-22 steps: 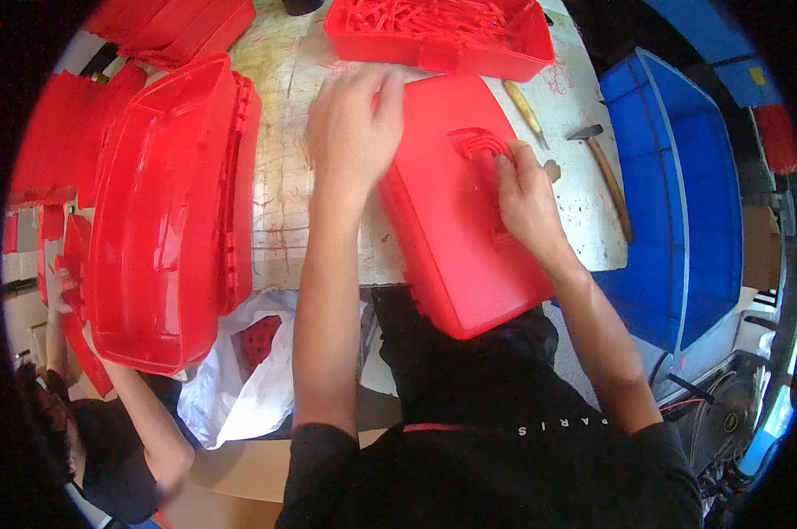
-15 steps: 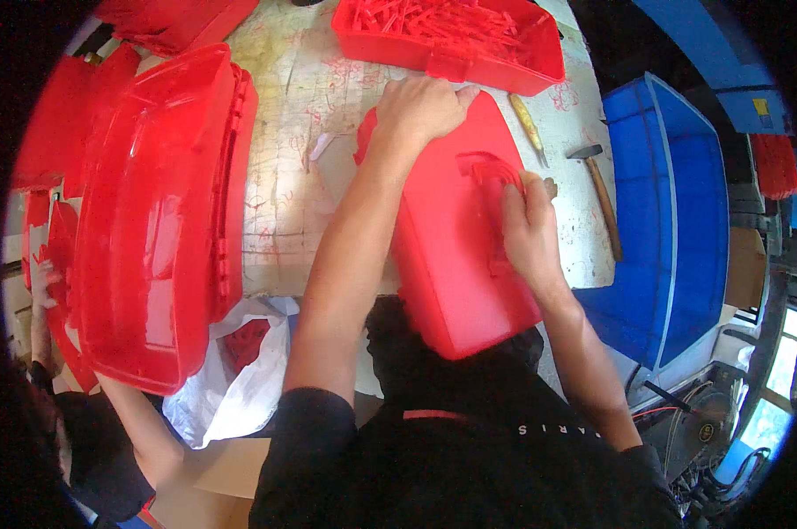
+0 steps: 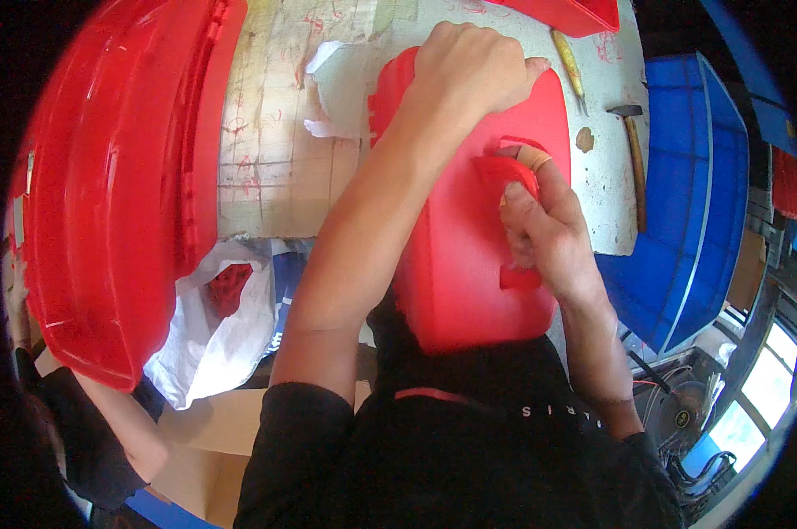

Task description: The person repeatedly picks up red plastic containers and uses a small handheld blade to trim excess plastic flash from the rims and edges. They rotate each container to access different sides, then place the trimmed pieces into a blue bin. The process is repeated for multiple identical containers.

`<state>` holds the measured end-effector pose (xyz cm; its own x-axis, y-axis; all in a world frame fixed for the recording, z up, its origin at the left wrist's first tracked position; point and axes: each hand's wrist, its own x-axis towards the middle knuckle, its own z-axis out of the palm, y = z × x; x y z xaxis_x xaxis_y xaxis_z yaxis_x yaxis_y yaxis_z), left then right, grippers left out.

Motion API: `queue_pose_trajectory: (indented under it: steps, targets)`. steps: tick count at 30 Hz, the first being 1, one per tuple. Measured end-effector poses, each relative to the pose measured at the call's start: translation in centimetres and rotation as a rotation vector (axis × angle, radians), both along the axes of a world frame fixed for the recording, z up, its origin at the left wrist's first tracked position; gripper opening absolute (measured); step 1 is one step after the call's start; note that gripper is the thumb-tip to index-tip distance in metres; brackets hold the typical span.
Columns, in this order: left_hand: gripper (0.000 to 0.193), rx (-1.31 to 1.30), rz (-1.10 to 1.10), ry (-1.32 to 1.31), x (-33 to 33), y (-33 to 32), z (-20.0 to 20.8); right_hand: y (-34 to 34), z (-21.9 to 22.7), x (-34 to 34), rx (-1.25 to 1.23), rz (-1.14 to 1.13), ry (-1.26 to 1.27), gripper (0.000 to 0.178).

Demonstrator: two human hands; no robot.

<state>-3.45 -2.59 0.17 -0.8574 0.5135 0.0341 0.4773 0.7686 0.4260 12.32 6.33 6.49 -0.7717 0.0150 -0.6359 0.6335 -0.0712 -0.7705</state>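
Note:
A red plastic box lid (image 3: 469, 264) lies across the near edge of the worktable, its near end against my black shirt. My left hand (image 3: 469, 75) is closed over its far end, fingers curled around the edge and partly hidden. At the lid's recess, my right hand (image 3: 552, 234) pinches a red carrying handle (image 3: 511, 172) between thumb and fingers; the handle stands raised from the surface. A tan wrap circles one right finger. Whether a box body is under the lid I cannot tell.
Red box shells (image 3: 107, 194) are stacked at left, beside a white sack (image 3: 213, 339). A yellow-handled tool (image 3: 570, 70) and a hammer (image 3: 636, 167) lie on the right of the table (image 3: 275, 176), next to a blue crate (image 3: 680, 212). A co-worker's arm (image 3: 121, 419) shows lower left.
The handle has come up from the lid in my right hand's grip. The lid sits straighter, and my left hand still holds its far end. The view has also shifted.

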Motion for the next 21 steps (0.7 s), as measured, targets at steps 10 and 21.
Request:
queue_pose_trajectory:
  steps: [10,21]
  targets:
    - [0.053,-0.022,0.019,-0.027,1.2,0.1,0.8,0.0,-2.4,2.0,0.232,-0.158,0.249,0.026]
    - [0.052,0.113,0.023,0.006,1.7,-0.2,0.5,0.6,-2.3,3.1,0.279,-0.245,0.284,0.030]
